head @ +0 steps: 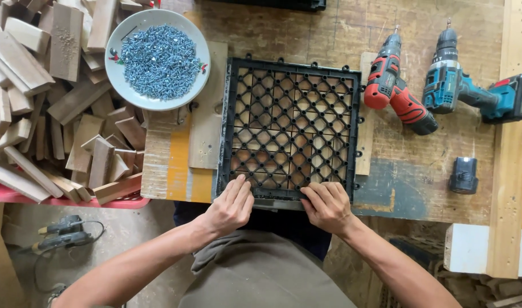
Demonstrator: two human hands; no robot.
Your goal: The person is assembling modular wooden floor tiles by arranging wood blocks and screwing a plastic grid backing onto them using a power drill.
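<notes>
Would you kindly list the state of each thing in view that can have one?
Black plastic grid tile: flat on the workbench, wood showing through.
Left hand: fingers pressing the tile's near edge.
Right hand: fingers pressing the same edge.
White plate: heaped with silvery screws.
Red cordless drill: lying down.
Blue cordless drill: lying down.
Black battery pack: detached, alone.

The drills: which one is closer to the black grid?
The red drill. It lies right beside the black plastic grid, at its right edge. The blue drill lies farther right, beyond the red one.
</notes>
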